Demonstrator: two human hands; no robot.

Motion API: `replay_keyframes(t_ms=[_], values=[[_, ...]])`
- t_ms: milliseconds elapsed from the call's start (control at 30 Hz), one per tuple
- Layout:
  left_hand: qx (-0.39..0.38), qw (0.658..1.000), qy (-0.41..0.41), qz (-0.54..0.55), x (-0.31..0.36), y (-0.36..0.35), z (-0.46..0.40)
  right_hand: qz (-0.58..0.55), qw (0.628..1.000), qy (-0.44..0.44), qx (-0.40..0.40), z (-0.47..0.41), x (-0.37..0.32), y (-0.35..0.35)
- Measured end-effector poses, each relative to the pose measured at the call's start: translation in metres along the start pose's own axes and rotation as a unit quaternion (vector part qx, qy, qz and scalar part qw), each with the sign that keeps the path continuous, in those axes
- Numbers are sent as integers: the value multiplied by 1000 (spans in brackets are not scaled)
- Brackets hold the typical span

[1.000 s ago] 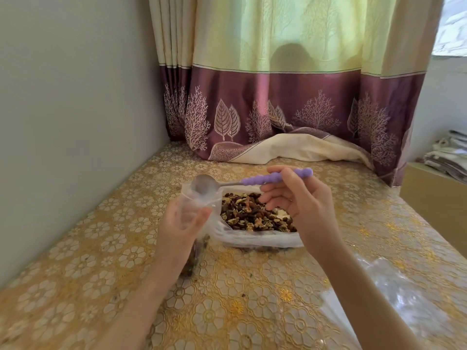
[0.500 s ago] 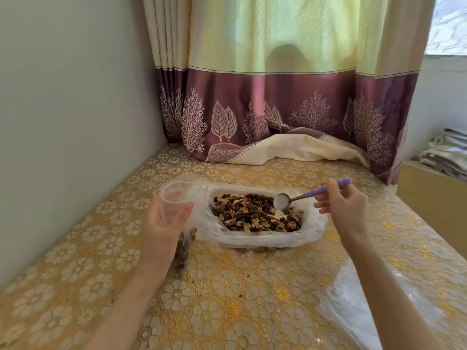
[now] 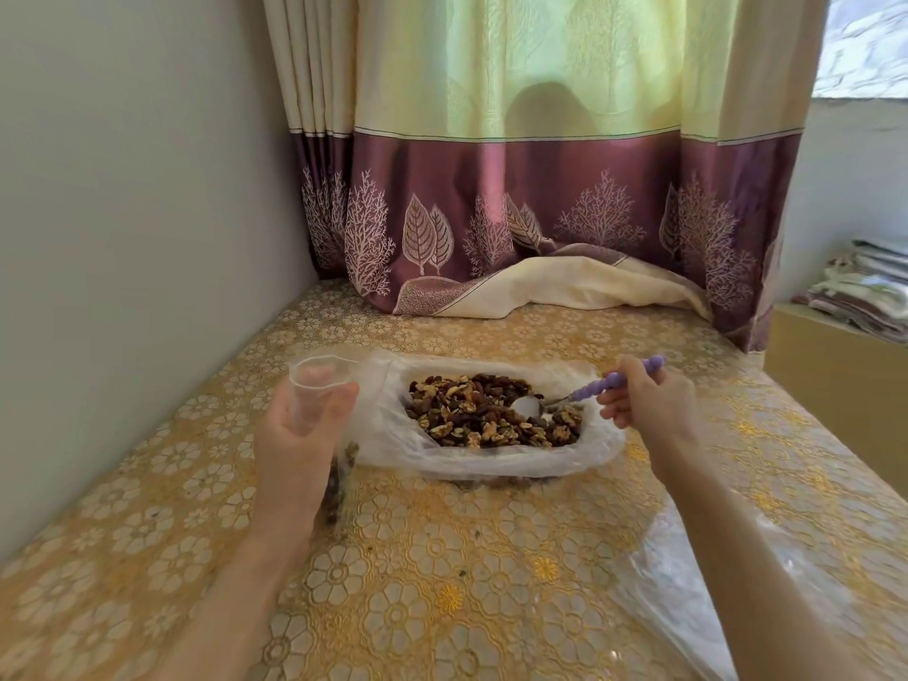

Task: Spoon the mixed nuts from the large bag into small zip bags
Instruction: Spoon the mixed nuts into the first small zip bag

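Observation:
A large clear bag (image 3: 471, 459) lies open on the table, full of mixed nuts (image 3: 486, 410). My right hand (image 3: 648, 400) grips the purple handle of a metal spoon (image 3: 589, 389), and the spoon's bowl rests on the nuts at the right side of the bag. My left hand (image 3: 299, 439) holds a small clear zip bag (image 3: 314, 380) upright just left of the large bag, its mouth held open. Some nuts show through the small bag's lower part, below my hand.
The table (image 3: 442, 557) has a gold floral cover and sits in a corner, wall at the left, a purple and yellow curtain (image 3: 540, 213) draped onto its far edge. Clear plastic bags (image 3: 688, 582) lie at the near right. Folded cloths (image 3: 874, 292) sit on a box at far right.
My right hand carried the spoon from over the small bag's mouth rightward and down into the nuts in the large bag. The left hand lowered slightly with the small bag.

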State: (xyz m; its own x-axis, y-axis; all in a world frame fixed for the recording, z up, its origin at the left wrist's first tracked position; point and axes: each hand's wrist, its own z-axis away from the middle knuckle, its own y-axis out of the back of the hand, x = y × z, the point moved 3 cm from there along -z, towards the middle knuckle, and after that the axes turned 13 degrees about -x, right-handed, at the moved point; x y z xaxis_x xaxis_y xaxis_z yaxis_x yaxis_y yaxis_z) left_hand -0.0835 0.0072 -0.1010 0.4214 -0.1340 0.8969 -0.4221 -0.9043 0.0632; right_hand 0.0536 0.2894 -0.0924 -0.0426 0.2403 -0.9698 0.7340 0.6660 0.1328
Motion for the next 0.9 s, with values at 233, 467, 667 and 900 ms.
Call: replay_keyframes(t_ms=[233,467,667,900], values=[[-96,988,13,-122,-1,-21,6,-30,999,-6,-32,0,4,-10],[-160,967,23,-197,-16,-25,8,-65,996,-55,-27,-1,12,-14],[-163,960,17,-227,-24,-26,10,-115,989,-92,6,0,16,-6],[-163,953,8,-255,-30,-25,10,-122,989,-73,33,1,13,-2]])
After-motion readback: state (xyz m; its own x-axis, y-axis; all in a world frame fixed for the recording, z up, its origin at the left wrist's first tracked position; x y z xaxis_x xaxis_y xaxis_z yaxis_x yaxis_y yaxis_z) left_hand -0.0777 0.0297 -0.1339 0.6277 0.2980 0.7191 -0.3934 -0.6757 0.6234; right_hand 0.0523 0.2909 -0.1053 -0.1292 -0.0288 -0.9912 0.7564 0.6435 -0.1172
